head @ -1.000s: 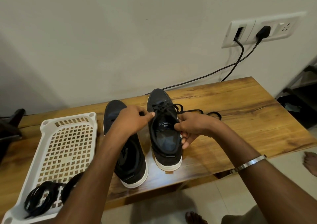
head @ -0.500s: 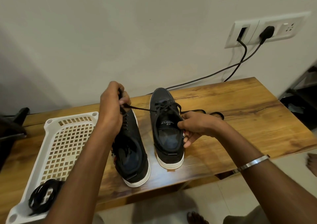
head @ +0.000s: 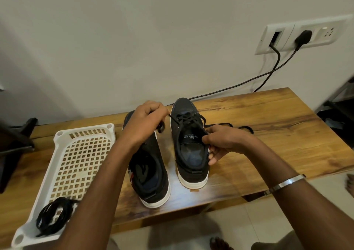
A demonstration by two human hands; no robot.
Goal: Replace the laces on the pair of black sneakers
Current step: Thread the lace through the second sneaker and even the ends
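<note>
A black flat shoelace [head: 173, 118] is pinched in the curled fingers of the left hand [head: 146, 120], with a short taut run stretched from the fist, at 9 o'clock, to the eyelets of the right-hand black suede sneaker with a white sole [head: 188, 144]. Half a second ago this hand was held higher and farther toward 9 o'clock with a longer span of lace drawn out; it has since been brought back close to the shoe, which suggests one pull through an eyelet is finished and a fresh grip is being taken. The collar of that sneaker, at its 3 o'clock edge, is pinched by the right hand [head: 223, 141], as before. The lace's loose end [head: 229, 125] trails toward 2 o'clock on the wooden bench top [head: 277, 135]. The second black sneaker [head: 151, 175] lies beneath the left forearm. At 7 o'clock, a coiled black lace bundle [head: 54, 214] sits in the white perforated plastic tray [head: 80, 154].
</note>
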